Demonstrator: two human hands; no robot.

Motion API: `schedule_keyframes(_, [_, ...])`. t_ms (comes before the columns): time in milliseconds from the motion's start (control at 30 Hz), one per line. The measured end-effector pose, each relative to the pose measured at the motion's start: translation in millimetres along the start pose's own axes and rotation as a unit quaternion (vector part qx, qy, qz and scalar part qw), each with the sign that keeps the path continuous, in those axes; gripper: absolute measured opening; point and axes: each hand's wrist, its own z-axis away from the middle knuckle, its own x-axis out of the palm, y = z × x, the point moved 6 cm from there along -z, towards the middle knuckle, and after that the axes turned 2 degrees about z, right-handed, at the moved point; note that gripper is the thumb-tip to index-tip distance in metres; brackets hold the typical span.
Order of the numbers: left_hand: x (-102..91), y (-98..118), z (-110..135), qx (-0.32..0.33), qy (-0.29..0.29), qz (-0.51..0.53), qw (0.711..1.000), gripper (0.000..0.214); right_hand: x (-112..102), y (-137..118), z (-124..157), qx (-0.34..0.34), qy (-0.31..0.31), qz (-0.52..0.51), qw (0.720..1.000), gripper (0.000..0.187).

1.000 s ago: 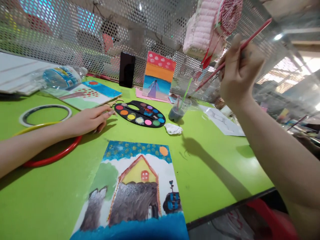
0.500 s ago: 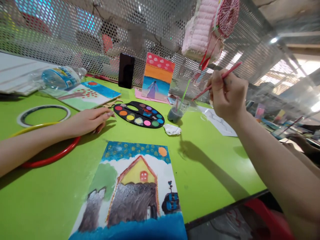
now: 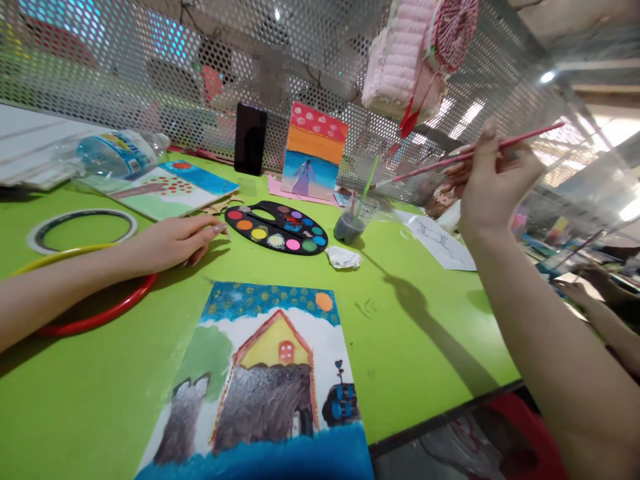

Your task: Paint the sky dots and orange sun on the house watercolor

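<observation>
The right grip [image 3: 495, 183] closed on a pink paintbrush [image 3: 425, 169], held up over the green worktop [image 3: 415, 347].
Its long axis ran nearly level, rising to the right, the low end pointing toward a plastic cup [image 3: 350, 228] of murky water. The left grip [image 3: 175, 240] lay open and empty on the worktop, just beside a watercolour palette [image 3: 275, 230], with a house painting [image 3: 265, 373] nearer the edge. A water bottle [image 3: 115, 155] lay on its side, its blue label too blurred to read.
</observation>
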Motion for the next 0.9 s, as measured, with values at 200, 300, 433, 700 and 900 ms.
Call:
schedule_keyframes(200, [-0.5,4,1,-0.005,-0.006,-0.026,1.0,0.053,-9,27,8,0.034,0.003,0.009,0.999,0.029])
schedule_keyframes(300, [-1.1,4,2,-0.006,-0.007,-0.035,0.999,0.053,-9,26,15,0.032,0.007,-0.002,0.999,0.034])
schedule_keyframes(433, [-1.3,2,1,-0.007,-0.004,-0.037,0.999,0.053,-9,21,21,0.029,0.007,-0.019,0.999,0.041])
schedule_keyframes(700, [-0.4,3,1,-0.004,-0.01,-0.025,1.0,0.049,-20,7,24,-0.002,0.009,0.014,1.0,0.037])
schedule_keyframes(900, [0.0,4,1,-0.007,-0.013,-0.009,1.0,0.044,-23,-1,27,-0.001,-0.009,0.021,1.0,0.038])
